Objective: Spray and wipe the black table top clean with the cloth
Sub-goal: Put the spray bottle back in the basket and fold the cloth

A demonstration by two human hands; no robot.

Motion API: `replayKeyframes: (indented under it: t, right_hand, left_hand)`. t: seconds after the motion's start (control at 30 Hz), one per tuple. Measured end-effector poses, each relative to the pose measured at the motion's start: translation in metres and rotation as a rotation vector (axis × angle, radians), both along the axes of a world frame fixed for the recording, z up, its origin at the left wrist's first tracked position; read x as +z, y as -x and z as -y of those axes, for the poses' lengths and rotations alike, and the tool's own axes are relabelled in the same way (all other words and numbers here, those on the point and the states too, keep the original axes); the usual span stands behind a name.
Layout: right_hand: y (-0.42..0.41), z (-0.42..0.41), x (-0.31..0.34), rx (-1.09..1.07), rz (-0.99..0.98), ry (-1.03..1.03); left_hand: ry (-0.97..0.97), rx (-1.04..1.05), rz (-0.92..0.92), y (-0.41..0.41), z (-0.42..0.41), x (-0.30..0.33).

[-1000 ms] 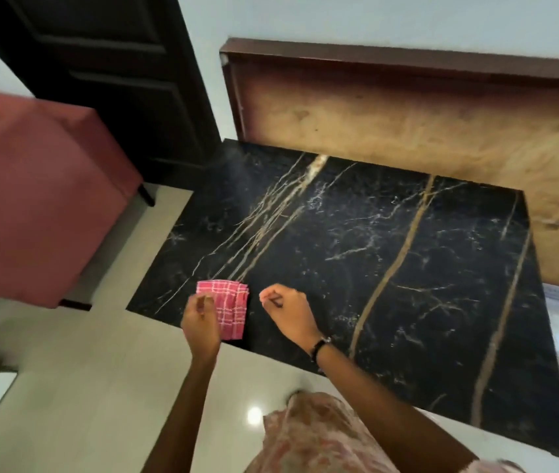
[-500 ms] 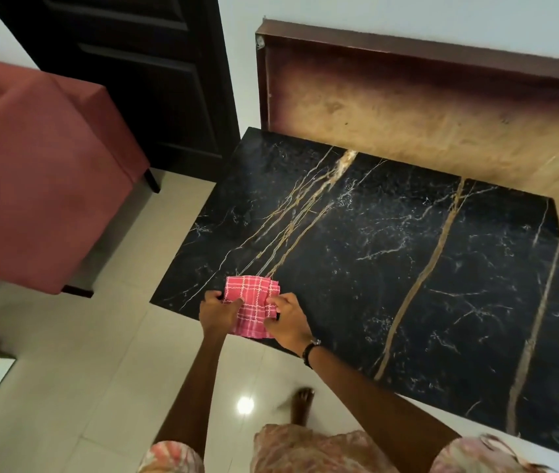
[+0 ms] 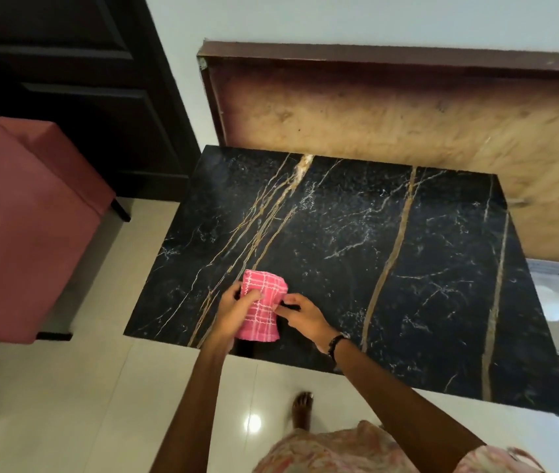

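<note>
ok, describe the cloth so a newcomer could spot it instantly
Find the black marble table top with gold veins, against the wall. At its near left edge, the cloth sits folded between the left hand and right hand. It is the only pink, white-checked item there.

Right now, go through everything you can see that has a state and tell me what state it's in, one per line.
pink checked cloth: folded, lying on the table near its front edge
left hand: gripping the cloth's left side
right hand: pinching the cloth's right edge
black table top: fine pale speckles in places, nothing else on it
dark door: closed
</note>
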State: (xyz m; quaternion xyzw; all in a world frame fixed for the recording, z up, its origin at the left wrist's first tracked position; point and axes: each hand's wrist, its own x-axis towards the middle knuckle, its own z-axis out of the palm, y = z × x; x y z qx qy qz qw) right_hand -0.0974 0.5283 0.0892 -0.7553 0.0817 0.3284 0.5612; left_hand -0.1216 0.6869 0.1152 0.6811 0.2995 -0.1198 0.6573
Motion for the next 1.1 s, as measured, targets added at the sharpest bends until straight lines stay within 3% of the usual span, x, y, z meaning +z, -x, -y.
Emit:
replayKeyframes:
  t: [0.17, 0.37, 0.57, 0.83, 0.97, 1.1]
  right_hand:
    - [-0.011, 0.085, 0.021, -0.15, -0.169, -0.396]
    - [-0.021, 0.196, 0.039, -0.337, -0.092, -0.562]
    - [-0.024, 0.328, 0.067, -0.517, 0.038, -0.47]
    - [-0.004, 0.536, 0.078, -0.814, 0.19, -0.307]
    - [0.0, 0.639, 0.049, -0.968, 0.197, -0.135]
    - [-0.015, 0.707, -0.011, -0.989, 0.104, 0.019]
  left_hand:
    - [0.243, -0.006, 0.028, -0.027, 0.063, 0.019]
    - [0.367, -0.142, 0.05, -0.064, 0.181, 0.033]
    - [0.352, -0.216, 0.039, -0.084, 0.324, 0.036]
    - [0.321, -0.5, -0.003, -0.089, 0.517, 0.017]
    - [0.322, -0.567, -0.033, -0.088, 0.595, 0.0]
    - [0.267, -0.591, -0.026, -0.094, 0.648, -0.023]
